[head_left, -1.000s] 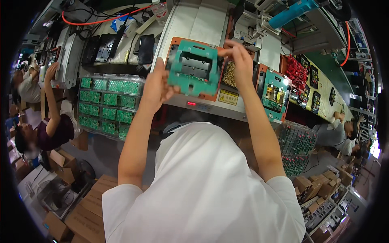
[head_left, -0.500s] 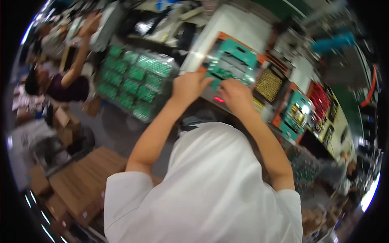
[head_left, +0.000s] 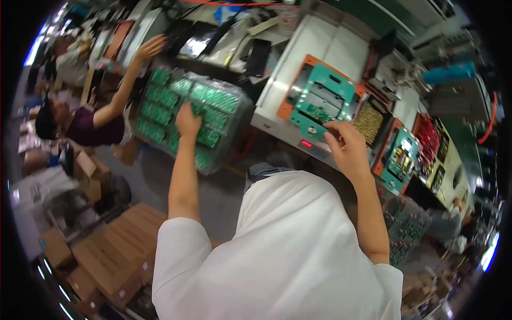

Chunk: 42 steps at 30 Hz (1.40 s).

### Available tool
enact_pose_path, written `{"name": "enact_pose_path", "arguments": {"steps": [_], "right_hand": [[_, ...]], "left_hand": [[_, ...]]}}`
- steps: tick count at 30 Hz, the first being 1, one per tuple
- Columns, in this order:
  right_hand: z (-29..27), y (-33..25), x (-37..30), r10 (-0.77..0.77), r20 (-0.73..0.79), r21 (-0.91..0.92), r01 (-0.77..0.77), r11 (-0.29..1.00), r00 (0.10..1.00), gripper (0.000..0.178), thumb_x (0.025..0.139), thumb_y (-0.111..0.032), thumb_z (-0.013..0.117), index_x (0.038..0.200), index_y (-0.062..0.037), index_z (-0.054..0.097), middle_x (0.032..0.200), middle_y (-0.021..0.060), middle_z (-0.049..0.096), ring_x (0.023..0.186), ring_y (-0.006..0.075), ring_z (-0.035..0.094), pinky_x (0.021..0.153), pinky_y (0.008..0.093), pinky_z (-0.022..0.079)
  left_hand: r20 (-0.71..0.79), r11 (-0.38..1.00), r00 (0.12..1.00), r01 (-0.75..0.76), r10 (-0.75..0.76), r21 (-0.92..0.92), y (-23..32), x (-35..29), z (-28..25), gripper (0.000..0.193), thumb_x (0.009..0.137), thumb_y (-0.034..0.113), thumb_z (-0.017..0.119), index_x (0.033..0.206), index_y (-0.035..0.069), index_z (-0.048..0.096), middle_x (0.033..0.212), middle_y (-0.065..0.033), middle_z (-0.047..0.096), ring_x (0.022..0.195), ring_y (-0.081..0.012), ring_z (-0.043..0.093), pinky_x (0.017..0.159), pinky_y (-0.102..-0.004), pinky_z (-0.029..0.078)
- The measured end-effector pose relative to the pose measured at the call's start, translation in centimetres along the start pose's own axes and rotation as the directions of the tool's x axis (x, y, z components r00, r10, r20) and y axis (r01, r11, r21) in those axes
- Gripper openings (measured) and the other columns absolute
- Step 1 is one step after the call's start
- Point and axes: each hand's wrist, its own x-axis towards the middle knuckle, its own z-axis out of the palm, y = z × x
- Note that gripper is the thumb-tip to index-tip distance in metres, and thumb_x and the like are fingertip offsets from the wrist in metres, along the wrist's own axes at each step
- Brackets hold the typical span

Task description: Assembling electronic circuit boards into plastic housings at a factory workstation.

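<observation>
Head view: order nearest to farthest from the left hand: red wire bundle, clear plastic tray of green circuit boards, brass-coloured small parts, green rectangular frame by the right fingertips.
1. Clear plastic tray: under the left hand.
2. Green rectangular frame: to the right.
3. Brass-coloured small parts: beyond the frame.
4. Red wire bundle: farthest right.

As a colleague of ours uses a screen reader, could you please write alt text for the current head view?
A person's bare left hand is over green circuit boards in a clear plastic tray, while the bare right hand is beside a flat green rectangular frame on a white workbench.
</observation>
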Motion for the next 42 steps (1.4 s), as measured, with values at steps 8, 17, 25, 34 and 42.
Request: {"name": "enact_pose_path", "arguments": {"steps": [8,17,25,34,42], "right_hand": [[1.6,-2.5,-3.1,0.158,-0.116,0.187,-0.135,0.973,0.981,0.011,0.088,-0.001,0.066,0.1,-0.0009,0.068,0.088,0.0057,0.064,0.071,0.0118,0.057,0.062,0.0251,0.045],[3.0,-5.4,-1.0,-0.178,-0.162,0.062,0.19,0.98,0.971,0.038,0.084,-0.005,0.072,0.12,-0.0054,0.062,0.111,0.0088,0.059,0.084,0.0214,0.06,0.072,0.0317,0.05],[3.7,-0.5,1.2,-0.189,-0.174,-0.111,0.171,0.979,0.966,0.037,0.081,-0.013,0.076,0.114,-0.0039,0.061,0.102,0.0132,0.059,0.089,0.0311,0.06,0.077,0.0366,0.049],[5.4,3.4,3.5,-0.043,-0.186,-0.134,0.018,0.991,0.982,0.038,0.078,-0.007,0.077,0.113,-0.0016,0.062,0.095,0.0114,0.057,0.08,0.0266,0.059,0.073,0.0367,0.05],[5.2,3.6,3.7,-0.012,-0.173,-0.151,-0.015,0.988,0.985,0.04,0.078,-0.006,0.076,0.114,0.0,0.062,0.094,0.0119,0.056,0.077,0.0251,0.06,0.072,0.0367,0.051]], "left_hand": [[0.464,-0.088,0.865,0.456,-0.19,-0.886,-2.1,3.0,-10.1,0.032,0.094,0.019,0.054,0.122,0.004,0.058,0.108,-0.0081,0.063,0.095,-0.0217,0.066,0.095,-0.0425,0.049],[0.638,0.588,0.536,0.292,0.553,-0.754,26.9,5.8,-15.7,0.026,0.095,0.023,0.063,0.106,0.0,0.063,0.08,-0.0021,0.064,0.073,-0.0078,0.061,0.064,-0.023,0.048],[0.402,0.578,0.729,0.012,0.554,-0.816,32.7,6.5,-12.8,0.019,0.095,0.017,0.064,0.104,0.001,0.068,0.083,-0.0018,0.065,0.077,-0.0078,0.06,0.068,-0.0239,0.048],[-0.018,0.544,0.767,-0.471,0.641,-0.694,28.9,3.2,-10.0,0.025,0.079,0.009,0.077,0.102,0.004,0.069,0.104,-0.0083,0.064,0.1,-0.0272,0.061,0.084,-0.0366,0.051],[-0.102,0.532,0.742,-0.562,0.662,-0.634,29.4,3.1,-9.3,0.02,0.079,0.007,0.075,0.098,0.003,0.071,0.103,-0.008,0.065,0.099,-0.0277,0.061,0.084,-0.0375,0.051]]}}
